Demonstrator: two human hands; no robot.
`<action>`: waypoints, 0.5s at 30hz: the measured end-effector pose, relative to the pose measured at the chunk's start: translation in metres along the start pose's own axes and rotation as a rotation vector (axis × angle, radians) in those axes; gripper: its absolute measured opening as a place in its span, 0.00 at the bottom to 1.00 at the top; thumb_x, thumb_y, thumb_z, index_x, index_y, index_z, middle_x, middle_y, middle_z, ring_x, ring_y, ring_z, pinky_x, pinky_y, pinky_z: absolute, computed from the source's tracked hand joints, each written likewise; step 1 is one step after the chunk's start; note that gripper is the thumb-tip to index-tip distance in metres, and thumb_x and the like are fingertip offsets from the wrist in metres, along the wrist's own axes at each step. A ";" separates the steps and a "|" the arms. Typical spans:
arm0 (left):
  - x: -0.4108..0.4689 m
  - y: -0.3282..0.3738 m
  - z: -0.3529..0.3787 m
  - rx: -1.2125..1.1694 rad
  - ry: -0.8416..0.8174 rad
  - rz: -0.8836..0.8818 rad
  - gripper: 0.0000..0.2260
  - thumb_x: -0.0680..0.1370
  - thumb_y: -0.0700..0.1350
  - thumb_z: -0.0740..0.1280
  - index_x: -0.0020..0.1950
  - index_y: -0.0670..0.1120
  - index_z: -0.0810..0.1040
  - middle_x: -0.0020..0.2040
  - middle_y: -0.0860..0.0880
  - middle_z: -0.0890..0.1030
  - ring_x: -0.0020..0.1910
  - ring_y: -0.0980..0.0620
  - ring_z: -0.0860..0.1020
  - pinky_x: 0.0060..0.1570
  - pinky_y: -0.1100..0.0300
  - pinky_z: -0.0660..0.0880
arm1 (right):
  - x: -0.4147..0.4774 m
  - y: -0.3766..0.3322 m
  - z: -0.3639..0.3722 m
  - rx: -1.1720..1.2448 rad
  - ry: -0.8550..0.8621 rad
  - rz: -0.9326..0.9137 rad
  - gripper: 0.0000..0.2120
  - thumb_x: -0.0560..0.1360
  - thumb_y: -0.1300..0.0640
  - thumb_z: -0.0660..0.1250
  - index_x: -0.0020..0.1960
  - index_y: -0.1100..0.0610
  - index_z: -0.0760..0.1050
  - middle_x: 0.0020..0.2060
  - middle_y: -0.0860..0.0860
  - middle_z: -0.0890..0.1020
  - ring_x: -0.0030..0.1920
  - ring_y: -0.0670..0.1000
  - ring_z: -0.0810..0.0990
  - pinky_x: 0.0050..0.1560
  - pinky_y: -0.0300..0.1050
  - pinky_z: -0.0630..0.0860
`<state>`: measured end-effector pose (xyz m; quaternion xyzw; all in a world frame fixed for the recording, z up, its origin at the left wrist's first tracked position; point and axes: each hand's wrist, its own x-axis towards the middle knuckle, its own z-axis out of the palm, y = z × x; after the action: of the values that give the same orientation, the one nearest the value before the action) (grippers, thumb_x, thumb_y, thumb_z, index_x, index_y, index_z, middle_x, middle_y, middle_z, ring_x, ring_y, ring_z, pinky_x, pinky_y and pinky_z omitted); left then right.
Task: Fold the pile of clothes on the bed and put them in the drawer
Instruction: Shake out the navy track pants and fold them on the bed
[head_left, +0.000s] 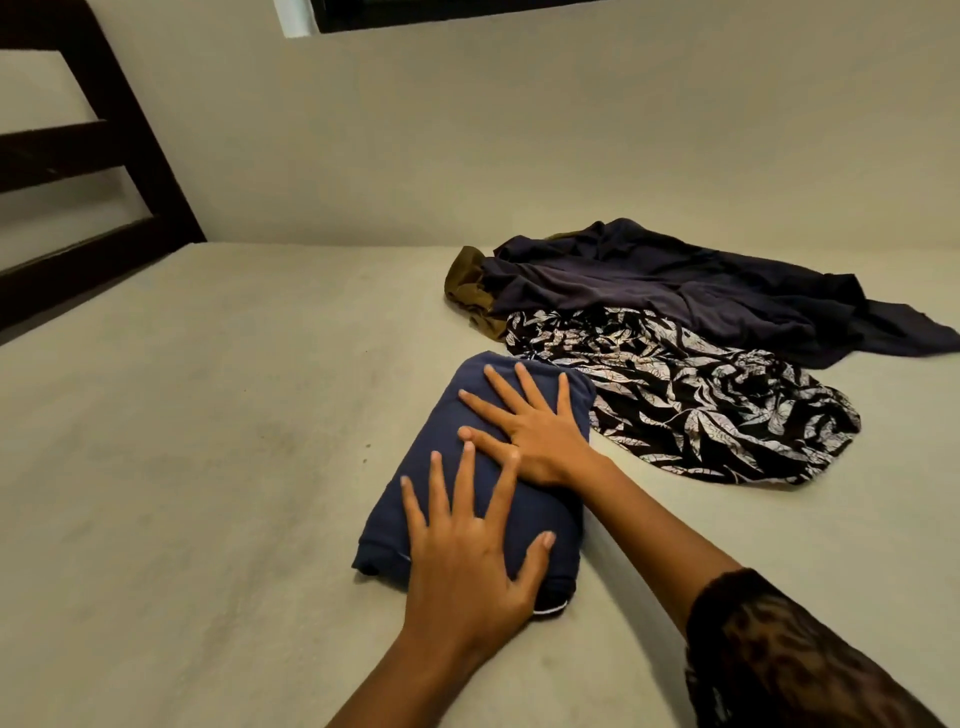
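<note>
A folded navy-blue knit garment (524, 512) lies as a thick oblong bundle on the pale bed (208, 415), its long axis running away from the person and leaning slightly right. Both hands lie flat on it with fingers spread, neither grip grasping anything: the left hand (467, 556) on its near end, the right hand (535, 431) on its far end. Just beyond the bundle's far right corner lies the unfolded black-and-white leaf-print cloth (701, 405), nearer the right hand.
</note>
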<state>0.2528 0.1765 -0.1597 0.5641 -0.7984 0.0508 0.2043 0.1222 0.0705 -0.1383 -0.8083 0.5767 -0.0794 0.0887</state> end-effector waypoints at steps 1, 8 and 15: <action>-0.002 -0.001 0.002 0.017 -0.038 -0.017 0.29 0.77 0.66 0.48 0.75 0.56 0.60 0.74 0.42 0.63 0.73 0.35 0.57 0.68 0.37 0.47 | 0.005 0.004 0.003 -0.003 0.023 0.015 0.28 0.76 0.32 0.45 0.74 0.34 0.43 0.76 0.44 0.39 0.74 0.53 0.32 0.66 0.65 0.27; -0.007 0.000 0.005 0.036 -0.152 -0.045 0.27 0.77 0.67 0.44 0.74 0.61 0.58 0.76 0.42 0.58 0.73 0.34 0.54 0.66 0.36 0.47 | 0.038 0.012 -0.006 -0.018 0.032 0.235 0.31 0.74 0.30 0.40 0.75 0.38 0.47 0.77 0.49 0.47 0.76 0.57 0.42 0.69 0.67 0.33; -0.002 -0.011 -0.019 -0.163 -0.286 0.004 0.34 0.66 0.76 0.33 0.71 0.67 0.36 0.76 0.51 0.36 0.74 0.46 0.34 0.70 0.48 0.31 | -0.055 -0.008 0.012 0.431 0.377 0.462 0.32 0.79 0.40 0.50 0.77 0.57 0.50 0.77 0.56 0.49 0.76 0.54 0.46 0.75 0.51 0.44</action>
<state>0.2688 0.1804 -0.1447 0.5454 -0.8221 -0.0943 0.1335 0.1141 0.1261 -0.1496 -0.5908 0.7201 -0.3246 0.1648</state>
